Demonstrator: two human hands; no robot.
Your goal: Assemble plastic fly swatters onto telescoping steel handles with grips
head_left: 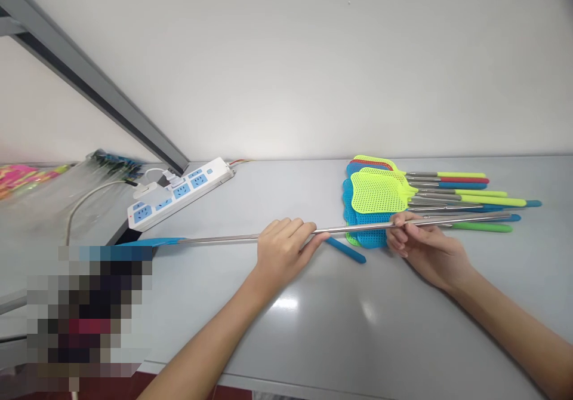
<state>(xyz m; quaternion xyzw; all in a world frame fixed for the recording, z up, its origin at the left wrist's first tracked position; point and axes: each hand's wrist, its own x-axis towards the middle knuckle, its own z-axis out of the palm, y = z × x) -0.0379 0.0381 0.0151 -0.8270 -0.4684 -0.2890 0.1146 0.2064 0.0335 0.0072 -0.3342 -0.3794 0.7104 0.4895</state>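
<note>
My left hand (284, 246) is wrapped over the thin metal rod of a fly swatter (233, 237). The swatter's blue head reaches out to the left and is partly covered by a blurred patch. Further right, my right hand (427, 248) pinches the same rod between thumb and fingers, and the bare metal end sticks out beyond it. A loose blue handle grip (347, 251) lies on the table just below the rod, between my hands; its upper end is hidden. Behind my right hand is a pile of fly swatters (380, 191) with yellow, blue, red and green parts.
A white power strip (181, 191) with plugs and cables lies at the left on the grey table (358, 328). A grey metal post (102, 71) slants down behind it. Clear plastic bags (58, 209) lie at far left, and a white wall (313, 65) stands behind.
</note>
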